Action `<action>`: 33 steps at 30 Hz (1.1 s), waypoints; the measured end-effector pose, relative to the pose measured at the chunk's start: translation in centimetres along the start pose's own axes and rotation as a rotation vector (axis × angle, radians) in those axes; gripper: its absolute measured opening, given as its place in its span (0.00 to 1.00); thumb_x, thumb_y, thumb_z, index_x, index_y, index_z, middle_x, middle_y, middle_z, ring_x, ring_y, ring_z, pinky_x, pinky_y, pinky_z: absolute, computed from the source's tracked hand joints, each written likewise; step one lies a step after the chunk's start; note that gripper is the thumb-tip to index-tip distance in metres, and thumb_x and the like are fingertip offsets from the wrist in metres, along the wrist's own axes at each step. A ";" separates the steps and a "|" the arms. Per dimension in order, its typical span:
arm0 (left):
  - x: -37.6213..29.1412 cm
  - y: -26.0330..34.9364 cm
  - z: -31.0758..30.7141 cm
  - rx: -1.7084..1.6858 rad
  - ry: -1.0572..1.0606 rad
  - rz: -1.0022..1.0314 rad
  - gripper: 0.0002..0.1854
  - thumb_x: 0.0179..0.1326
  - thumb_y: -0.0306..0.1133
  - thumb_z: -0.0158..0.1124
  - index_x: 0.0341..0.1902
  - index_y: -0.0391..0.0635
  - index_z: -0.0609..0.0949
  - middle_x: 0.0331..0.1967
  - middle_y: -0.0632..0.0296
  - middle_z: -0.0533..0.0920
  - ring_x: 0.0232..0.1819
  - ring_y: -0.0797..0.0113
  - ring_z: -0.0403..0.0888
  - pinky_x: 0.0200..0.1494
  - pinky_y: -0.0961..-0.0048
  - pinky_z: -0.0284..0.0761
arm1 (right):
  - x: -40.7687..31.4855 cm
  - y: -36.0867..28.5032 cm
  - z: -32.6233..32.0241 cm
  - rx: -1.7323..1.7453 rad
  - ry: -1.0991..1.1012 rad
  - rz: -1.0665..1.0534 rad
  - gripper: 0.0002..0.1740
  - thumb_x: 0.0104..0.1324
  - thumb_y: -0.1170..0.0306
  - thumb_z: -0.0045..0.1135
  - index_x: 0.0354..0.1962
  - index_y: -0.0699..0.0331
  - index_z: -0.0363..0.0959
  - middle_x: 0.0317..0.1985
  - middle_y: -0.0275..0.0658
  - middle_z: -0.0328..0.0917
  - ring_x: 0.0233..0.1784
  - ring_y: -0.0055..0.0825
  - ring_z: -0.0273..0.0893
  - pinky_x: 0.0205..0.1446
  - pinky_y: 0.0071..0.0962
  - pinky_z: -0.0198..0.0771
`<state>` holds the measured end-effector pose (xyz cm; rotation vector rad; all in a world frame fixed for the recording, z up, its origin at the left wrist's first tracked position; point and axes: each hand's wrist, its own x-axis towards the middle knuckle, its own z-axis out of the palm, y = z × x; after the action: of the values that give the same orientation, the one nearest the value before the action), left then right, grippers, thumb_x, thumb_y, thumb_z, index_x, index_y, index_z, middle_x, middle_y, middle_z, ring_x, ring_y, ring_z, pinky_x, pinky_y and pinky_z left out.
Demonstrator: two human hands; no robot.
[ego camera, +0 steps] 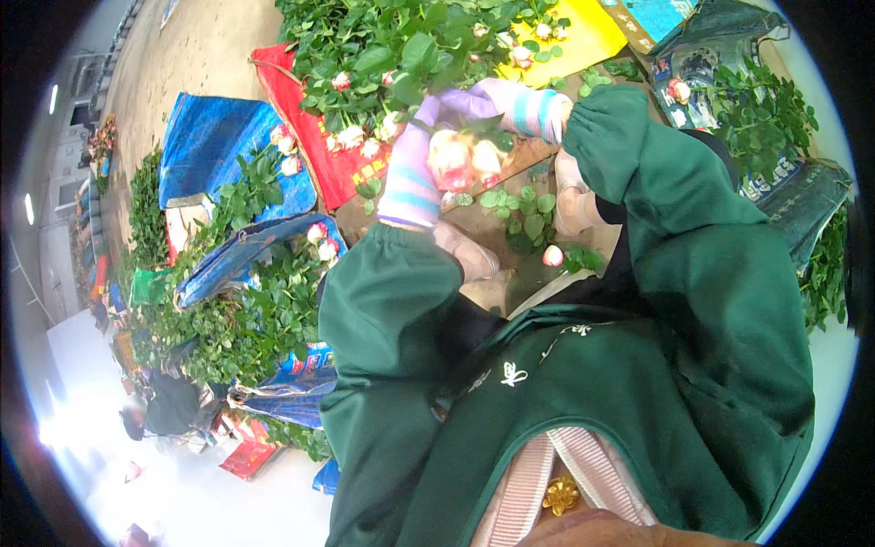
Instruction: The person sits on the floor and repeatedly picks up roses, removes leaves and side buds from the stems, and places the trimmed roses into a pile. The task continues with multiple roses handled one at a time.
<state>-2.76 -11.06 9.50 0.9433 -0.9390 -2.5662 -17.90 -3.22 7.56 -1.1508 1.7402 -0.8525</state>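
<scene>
In lavender gloves with striped cuffs, my left hand (425,126) and my right hand (475,102) meet in front of me. Cream-and-pink roses (451,161) show large and slightly blurred between my wrists, blooms towards me. My left fingers are closed at their stems; my right fingers curl at the same spot, but leaves and blur hide their grip. Just beyond the hands lies a big heap of leafy rose stems (383,41) with several blooms, on a red printed sack (342,171) and a yellow sheet (574,41). A single rosebud (553,256) lies between my feet.
Blue woven sacks (219,150) with roses and foliage (239,328) stand at the left. Dark green sacks (793,198) and more rose stems (759,102) lie at the right. A person (171,403) is far off at the lower left. My shoes (472,253) are close below my hands.
</scene>
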 end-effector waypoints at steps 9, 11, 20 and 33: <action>-5.8 -3.1 5.1 0.283 -0.298 -0.145 0.15 0.63 0.37 0.54 0.48 0.40 0.74 0.33 0.61 0.79 0.31 0.69 0.78 0.36 0.75 0.76 | 0.8 0.7 -0.3 0.280 0.024 -0.210 0.12 0.61 0.70 0.56 0.42 0.66 0.74 0.35 0.33 0.77 0.37 0.20 0.74 0.40 0.22 0.71; -7.0 -4.8 5.7 0.128 -0.341 -0.130 0.17 0.63 0.37 0.55 0.50 0.38 0.71 0.33 0.59 0.79 0.34 0.68 0.78 0.40 0.72 0.77 | -1.2 0.2 0.0 0.925 0.017 -0.128 0.09 0.63 0.73 0.52 0.41 0.65 0.74 0.37 0.34 0.77 0.38 0.20 0.74 0.42 0.22 0.71; -10.5 -9.2 1.2 0.350 -0.301 -0.090 0.20 0.66 0.41 0.50 0.56 0.43 0.71 0.51 0.50 0.75 0.48 0.57 0.76 0.49 0.68 0.74 | -16.1 -4.4 -2.7 0.796 0.662 -0.319 0.22 0.52 0.61 0.68 0.34 0.73 0.74 0.27 0.38 0.77 0.30 0.23 0.71 0.34 0.29 0.68; -10.5 -5.8 -6.8 0.194 0.050 -0.169 0.20 0.66 0.45 0.47 0.58 0.52 0.72 0.54 0.65 0.76 0.52 0.70 0.75 0.50 0.70 0.74 | -50.9 9.7 -23.0 -0.430 1.854 0.128 0.17 0.59 0.61 0.55 0.42 0.62 0.74 0.32 0.41 0.78 0.35 0.31 0.76 0.39 0.29 0.72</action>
<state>9.59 -5.45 6.91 1.1806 -1.1564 -2.6090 -31.87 49.56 22.71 -0.1541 3.4928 -1.7274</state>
